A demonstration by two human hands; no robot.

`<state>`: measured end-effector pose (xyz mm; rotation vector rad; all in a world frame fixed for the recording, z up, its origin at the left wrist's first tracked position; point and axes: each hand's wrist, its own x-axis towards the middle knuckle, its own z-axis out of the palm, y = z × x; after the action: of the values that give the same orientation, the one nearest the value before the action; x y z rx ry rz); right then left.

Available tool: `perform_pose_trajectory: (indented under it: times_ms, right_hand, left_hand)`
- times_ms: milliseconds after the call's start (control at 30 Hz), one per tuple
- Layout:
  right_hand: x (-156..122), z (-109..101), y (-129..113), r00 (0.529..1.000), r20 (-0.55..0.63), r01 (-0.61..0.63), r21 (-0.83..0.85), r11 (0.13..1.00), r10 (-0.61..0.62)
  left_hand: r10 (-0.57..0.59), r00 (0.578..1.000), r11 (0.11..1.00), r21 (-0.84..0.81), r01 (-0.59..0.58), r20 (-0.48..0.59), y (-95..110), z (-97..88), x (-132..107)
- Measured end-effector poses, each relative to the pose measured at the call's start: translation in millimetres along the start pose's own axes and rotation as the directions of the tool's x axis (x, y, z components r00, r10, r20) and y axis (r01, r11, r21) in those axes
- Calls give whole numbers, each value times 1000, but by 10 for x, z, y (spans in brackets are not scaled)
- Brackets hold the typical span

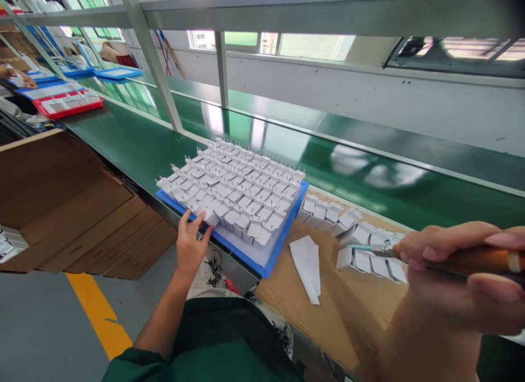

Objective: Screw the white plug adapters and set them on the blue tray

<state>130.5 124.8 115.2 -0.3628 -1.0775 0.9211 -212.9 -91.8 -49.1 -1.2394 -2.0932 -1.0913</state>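
My left hand (pixel 192 241) reaches to the near left corner of a blue tray (pixel 274 260) packed with several white plug adapters (pixel 233 186); its fingers pinch one white adapter (pixel 208 214) at the tray's edge. My right hand (pixel 455 275), close to the camera at the right, is closed round a brown-handled tool (pixel 463 260) whose tip points left at a row of white adapters (pixel 371 262) lying on a cardboard sheet (pixel 340 311).
The tray sits on the edge of a green conveyor belt (pixel 135 146). A white paper scrap (pixel 307 264) lies on the cardboard. An open cardboard box (pixel 61 207) stands at the left. Red and blue trays (pixel 65 100) and another person's hand (pixel 16 75) are far left.
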Motion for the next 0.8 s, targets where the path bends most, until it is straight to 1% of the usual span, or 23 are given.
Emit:
perform_pose_trajectory:
  times_ms: [33, 67, 100, 167, 200, 300, 467, 567, 633, 700, 800]
  right_hand:
    - [7, -5, 4, 989, 128, 71, 13, 997, -72]
    - [13, -10, 10, 958, 247, 138, 37, 990, -143]
    - [17, -14, 17, 922, 333, 188, 63, 980, -198]
    - [22, -19, 31, 885, 399, 218, 101, 971, -240]
    - [23, -19, 38, 879, 407, 222, 113, 969, -249]
    - [17, -12, 50, 888, 388, 221, 108, 969, -246]
    - [-11, 22, 26, 935, 299, 183, 58, 981, -192]
    - [-27, 43, -13, 953, 269, 136, 28, 990, -138]
    - [-32, 55, -38, 957, 266, 118, 15, 993, -117]
    - [-34, 66, -53, 958, 265, 113, 7, 994, -111]
    - [-37, 90, -56, 956, 270, 121, -7, 993, -115]
  left_hand:
    - [18, 1000, 1000, 17, -18, 0, -5, 3, -3]
    - [35, 999, 999, 32, -35, 2, -9, 7, -6]
    - [49, 999, 998, 43, -49, 5, -13, 10, -7]
    - [64, 998, 996, 59, -65, 10, -18, 14, -8]
    - [67, 998, 996, 65, -67, 12, -19, 15, -7]
    - [53, 998, 996, 65, -54, 16, -23, 16, 3]
    - [26, 998, 999, 31, -28, 60, -32, -8, 24]
    - [57, 995, 998, 23, -59, 87, -43, -28, 14]
    - [87, 991, 996, 22, -89, 99, -52, -35, 6]
    - [101, 991, 994, 36, -105, 93, -55, -36, 9]
    - [80, 995, 994, 69, -83, 53, -37, -25, 34]
